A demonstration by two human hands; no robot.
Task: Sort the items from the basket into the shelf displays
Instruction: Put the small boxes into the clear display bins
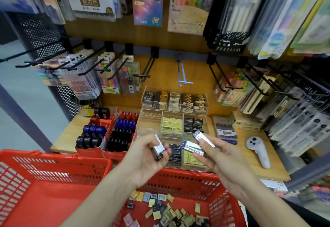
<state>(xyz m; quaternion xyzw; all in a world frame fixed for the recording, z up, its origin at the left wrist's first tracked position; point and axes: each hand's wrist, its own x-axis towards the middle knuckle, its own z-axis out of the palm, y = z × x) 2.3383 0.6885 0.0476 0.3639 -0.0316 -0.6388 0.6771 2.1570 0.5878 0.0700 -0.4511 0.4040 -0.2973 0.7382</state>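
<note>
A red basket point(221, 184) in the lower middle holds several small flat packets point(166, 209), yellow, black and silver. My left hand point(148, 157) grips a small stack of silver and black packets point(159, 149) above the basket's far rim. My right hand point(219, 151) pinches two silver packets point(194, 147), one marked "Premium", fanned out between thumb and fingers. Both hands hover just in front of a clear acrylic divided tray point(151, 119) on the wooden shelf, whose compartments hold yellow packets point(171, 125) and black packets point(193, 124).
A second red basket point(53, 182) sits at the lower left. Red cartons of ink bottles point(110, 134) stand left of the tray. A white controller point(259, 150) lies on the shelf at the right. Black hooks with hanging pen packs point(107, 73) jut out above.
</note>
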